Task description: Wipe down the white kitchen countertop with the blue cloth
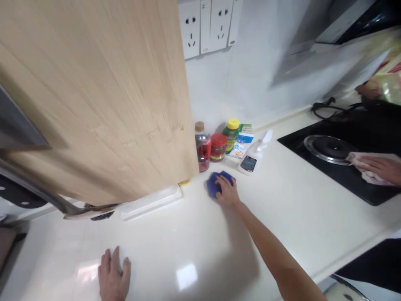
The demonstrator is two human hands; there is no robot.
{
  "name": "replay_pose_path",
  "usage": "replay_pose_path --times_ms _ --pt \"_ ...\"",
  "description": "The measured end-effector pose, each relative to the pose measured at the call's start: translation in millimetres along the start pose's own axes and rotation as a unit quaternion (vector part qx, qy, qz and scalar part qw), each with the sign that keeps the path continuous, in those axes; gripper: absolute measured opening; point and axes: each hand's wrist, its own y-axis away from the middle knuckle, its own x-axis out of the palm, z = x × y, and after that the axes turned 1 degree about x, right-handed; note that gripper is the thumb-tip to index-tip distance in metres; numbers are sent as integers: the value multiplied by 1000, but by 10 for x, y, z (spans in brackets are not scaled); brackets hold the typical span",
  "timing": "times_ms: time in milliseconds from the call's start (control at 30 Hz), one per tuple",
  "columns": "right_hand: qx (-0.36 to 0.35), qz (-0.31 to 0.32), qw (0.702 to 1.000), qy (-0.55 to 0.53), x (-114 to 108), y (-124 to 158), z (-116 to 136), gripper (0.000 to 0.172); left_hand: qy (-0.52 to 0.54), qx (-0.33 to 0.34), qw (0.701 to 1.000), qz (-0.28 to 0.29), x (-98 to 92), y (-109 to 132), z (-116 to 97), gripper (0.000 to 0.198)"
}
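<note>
My right hand (226, 190) reaches far across the white countertop (282, 200) and presses on a blue cloth (214, 184), fingers curled over it, just in front of a group of jars. My left hand (113, 276) lies flat on the counter near the front edge, fingers stretched out, holding nothing.
Behind the cloth stand a dark sauce bottle (202, 147), a red-lidded jar (218, 147), a yellow-capped jar (232, 133) and a white spray bottle (254, 155) lying down. An open wooden cabinet door (94, 92) hangs at left. On the black hob (341, 159) another person's hand (380, 168) holds a pink cloth.
</note>
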Motion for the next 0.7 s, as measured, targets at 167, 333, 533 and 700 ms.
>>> replay_pose_path --times_ms 167,333,533,700 --pt "45 -5 998 53 109 -595 12 46 -5 5 1000 6 -12 6 19 61" --pt "48 15 995 82 117 -813 -15 42 -9 7 1000 3 -6 11 -1 62" --pt "57 4 996 67 66 -736 122 38 -13 11 1000 -5 4 37 -14 60" --pt "19 9 998 65 87 -264 429 35 -13 18 1000 -17 21 55 -28 60"
